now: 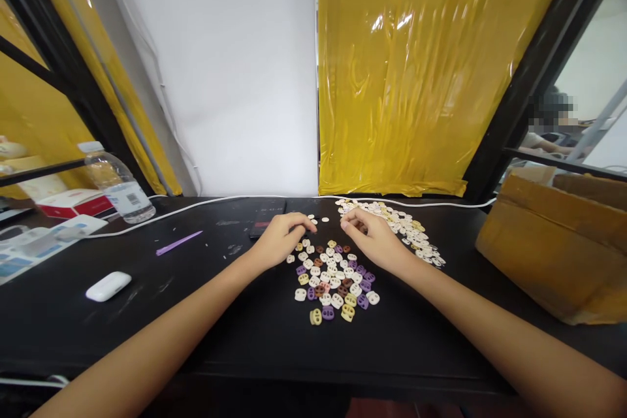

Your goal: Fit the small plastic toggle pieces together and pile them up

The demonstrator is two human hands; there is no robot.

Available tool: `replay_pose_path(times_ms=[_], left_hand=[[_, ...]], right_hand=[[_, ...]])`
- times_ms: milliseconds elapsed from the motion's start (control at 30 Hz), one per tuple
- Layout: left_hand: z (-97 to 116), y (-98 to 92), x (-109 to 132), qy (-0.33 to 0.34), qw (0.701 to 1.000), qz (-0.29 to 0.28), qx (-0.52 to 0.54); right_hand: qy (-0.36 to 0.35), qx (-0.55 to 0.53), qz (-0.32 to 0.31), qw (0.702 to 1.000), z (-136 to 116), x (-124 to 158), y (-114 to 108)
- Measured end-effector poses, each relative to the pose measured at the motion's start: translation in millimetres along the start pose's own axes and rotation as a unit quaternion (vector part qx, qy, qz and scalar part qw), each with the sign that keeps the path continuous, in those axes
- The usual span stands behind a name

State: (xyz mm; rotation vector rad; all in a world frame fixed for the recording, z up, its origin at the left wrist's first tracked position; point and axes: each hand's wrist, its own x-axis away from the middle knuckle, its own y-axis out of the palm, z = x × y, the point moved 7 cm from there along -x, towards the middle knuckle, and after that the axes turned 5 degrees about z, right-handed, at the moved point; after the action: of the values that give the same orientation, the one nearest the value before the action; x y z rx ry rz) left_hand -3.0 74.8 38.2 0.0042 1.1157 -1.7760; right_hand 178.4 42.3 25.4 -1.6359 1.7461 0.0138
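A pile of small two-holed plastic pieces (336, 277) in white, yellow, purple and brown lies on the black table (245, 333) between my hands. My left hand (281, 238) rests at the pile's far left edge with its fingers curled together; what they pinch is too small to make out. My right hand (369, 238) sits at the far right edge, fingers bent in a pinch near some pieces. A second heap of mostly white and pale yellow pieces (404, 225) spreads behind my right hand.
A cardboard box (553, 248) stands at the right. A water bottle (117, 186), a red and white box (73, 202), a purple stick (179, 243) and a white earbud case (108, 286) lie left. A dark phone (264, 219) and white cable (196, 204) lie behind. Another person sits far right.
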Motion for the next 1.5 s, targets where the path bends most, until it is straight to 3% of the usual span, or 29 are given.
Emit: replay_pose_path(times_ms=[200, 400, 567, 767, 1000, 1267, 1333, 1500], left_hand=[[-5, -10.3, -1, 0.018, 0.997, -0.034, -0.061], [4, -4.6, 13, 0.023, 0.984, -0.136, -0.109], [-6, 5.3, 13, 0.024, 0.979, -0.106, -0.172], [-9, 18.0, 13, 0.019, 0.976, -0.123, -0.179], [-4, 10.1, 9, 0.042, 0.984, -0.084, -0.151], [-18, 19.7, 10, 0.030, 0.976, -0.121, -0.177], [-17, 20.8, 10, 0.035, 0.978, -0.115, -0.171], [-13, 21.4, 7, 0.061, 0.984, -0.088, -0.139]], right_hand=[[-0.003, 0.041, 0.036, 0.999, 6, -6, -15], [0.017, 0.060, 0.061, 0.996, 9, -10, -28], [0.023, 0.062, 0.046, 0.997, 17, -9, -22], [0.026, 0.049, 0.045, 0.997, 19, -8, -21], [0.023, 0.065, 0.083, 0.994, 19, -13, -37], [0.029, 0.064, 0.115, 0.991, 28, -20, -51], [0.036, 0.077, 0.092, 0.992, 31, -20, -50], [0.062, 0.182, -0.070, 0.979, 43, -15, -31]])
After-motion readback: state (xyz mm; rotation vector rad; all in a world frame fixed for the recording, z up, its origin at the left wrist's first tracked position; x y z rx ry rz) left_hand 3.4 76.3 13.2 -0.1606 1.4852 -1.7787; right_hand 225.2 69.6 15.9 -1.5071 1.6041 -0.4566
